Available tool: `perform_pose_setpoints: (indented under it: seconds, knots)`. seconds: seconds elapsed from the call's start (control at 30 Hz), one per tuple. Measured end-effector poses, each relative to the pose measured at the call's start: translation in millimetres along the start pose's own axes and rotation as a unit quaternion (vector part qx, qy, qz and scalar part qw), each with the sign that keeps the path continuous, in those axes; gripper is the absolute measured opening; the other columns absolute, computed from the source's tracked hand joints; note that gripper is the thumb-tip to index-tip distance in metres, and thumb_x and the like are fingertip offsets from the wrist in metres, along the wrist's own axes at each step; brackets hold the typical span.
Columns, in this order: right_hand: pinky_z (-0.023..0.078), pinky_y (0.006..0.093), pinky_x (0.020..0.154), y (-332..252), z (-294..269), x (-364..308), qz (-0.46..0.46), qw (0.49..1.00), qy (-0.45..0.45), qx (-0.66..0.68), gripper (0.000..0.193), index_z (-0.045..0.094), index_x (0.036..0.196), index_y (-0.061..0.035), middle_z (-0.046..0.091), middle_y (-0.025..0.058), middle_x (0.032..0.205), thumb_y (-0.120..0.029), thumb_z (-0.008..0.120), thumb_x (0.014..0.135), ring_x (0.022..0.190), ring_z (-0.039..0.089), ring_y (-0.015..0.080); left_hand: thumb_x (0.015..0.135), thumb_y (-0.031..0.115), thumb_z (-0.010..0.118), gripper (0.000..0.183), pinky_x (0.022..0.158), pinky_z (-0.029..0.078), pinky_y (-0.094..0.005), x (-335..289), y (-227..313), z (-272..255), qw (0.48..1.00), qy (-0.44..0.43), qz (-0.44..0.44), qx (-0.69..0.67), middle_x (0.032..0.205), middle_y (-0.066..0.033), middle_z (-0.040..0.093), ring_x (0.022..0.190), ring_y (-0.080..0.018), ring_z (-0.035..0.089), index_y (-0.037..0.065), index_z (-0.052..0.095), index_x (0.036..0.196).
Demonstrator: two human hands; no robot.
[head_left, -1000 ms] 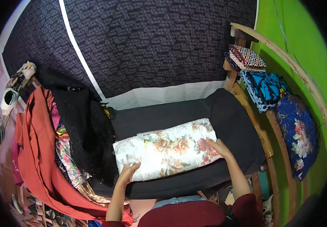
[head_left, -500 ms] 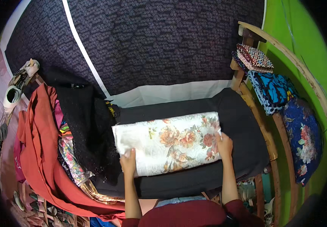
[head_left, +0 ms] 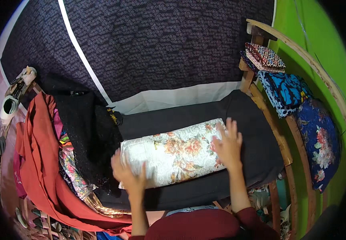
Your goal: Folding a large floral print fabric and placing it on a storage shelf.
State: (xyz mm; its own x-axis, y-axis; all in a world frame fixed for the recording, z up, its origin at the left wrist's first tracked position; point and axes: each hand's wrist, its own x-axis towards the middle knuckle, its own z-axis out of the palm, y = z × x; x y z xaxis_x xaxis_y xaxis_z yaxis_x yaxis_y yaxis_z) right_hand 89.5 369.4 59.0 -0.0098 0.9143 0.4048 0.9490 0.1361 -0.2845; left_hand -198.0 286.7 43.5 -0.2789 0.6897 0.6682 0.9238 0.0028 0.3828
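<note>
A white fabric with orange and red flowers (head_left: 169, 158), folded into a long rectangle, lies on a black cloth-covered surface (head_left: 169, 116). At its left end is my left hand (head_left: 130, 172), fingers spread and thumb apart. My right hand (head_left: 229, 146) reaches over the right end with its fingers stretched out. Neither hand grips the fabric; whether the fingertips touch it I cannot tell.
To the left hang a rust-red cloth (head_left: 41, 156) and a black lacy cloth (head_left: 85, 136). Folded patterned fabrics (head_left: 283, 90) and a blue floral bundle (head_left: 319, 146) rest on the wooden rails at right. A dark patterned curtain (head_left: 161, 44) hangs behind.
Both hands have let go of the fabric's ends and opened. The right hand has moved up a little, the left slightly outward. The view has shifted slightly.
</note>
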Motion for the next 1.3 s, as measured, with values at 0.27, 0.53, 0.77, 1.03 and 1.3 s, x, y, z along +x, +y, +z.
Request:
perform_pose_setpoints:
  seconds: [0.27,0.53,0.77,1.03,1.3]
  knots:
    - [0.012,0.056,0.102,3.3,50.2,-8.2,-0.205,0.96,-0.187,0.031,0.047,0.045,0.127,-0.0292,0.03,0.0087,0.14,-0.049,0.042,0.085,0.13,0.024,0.0292,0.078,0.055,0.048,0.065,0.097,0.004,-0.0646,-4.1,14.6,87.4,0.952,-0.298,0.07,0.02,0.138,-0.0132,0.033,0.13,-0.038,0.021,0.015,0.044,0.128]
    - [0.012,0.0455,0.106,116.8,34.3,-40.3,0.214,0.952,-0.172,0.133,0.063,0.031,0.133,-0.0012,0.02,0.0209,0.141,-0.047,0.031,0.09,0.132,0.015,0.0342,0.076,0.065,0.042,0.07,0.097,0.011,-0.0656,59.2,43.4,86.9,0.808,-0.573,0.079,0.111,0.137,-0.013,0.034,0.128,-0.0381,0.025,0.014,0.048,0.123]
    - [0.023,0.0385,0.103,-31.9,40.7,-134.9,0.427,0.496,0.149,0.742,0.061,0.019,0.135,-0.0059,0.026,0.0126,0.136,-0.011,0.054,0.085,0.124,0.03,0.0225,0.071,0.066,0.052,0.081,0.096,0.022,-0.0612,108.6,66.3,170.9,0.807,-0.533,0.174,-0.188,0.135,-0.018,0.034,0.125,-0.039,0.029,0.003,0.046,0.123]
    - [0.024,0.0408,0.098,-40.3,54.9,-108.2,0.47,0.475,0.03,0.743,0.035,0.048,0.109,-0.013,0.05,-0.0001,0.112,-0.014,0.065,0.078,0.111,0.041,0.0144,0.058,0.041,0.08,0.076,0.074,0.046,-0.028,105.8,24.2,215.4,0.623,-0.676,-0.182,-0.349,0.116,-0.0138,0.053,0.102,-0.0168,0.052,-0.003,0.053,0.113]
    - [0.037,0.0317,0.088,-26.0,68.4,-100.0,0.381,0.459,0.088,0.798,0.049,0.042,0.117,-0.0082,0.053,0.0034,0.113,-0.007,0.067,0.074,0.105,0.048,0.0155,0.054,0.053,0.077,0.077,0.081,0.044,-0.0364,126.3,102.3,180.8,0.57,-0.803,-0.145,-0.093,0.115,-0.0129,0.056,0.101,-0.023,0.054,0.003,0.057,0.11]
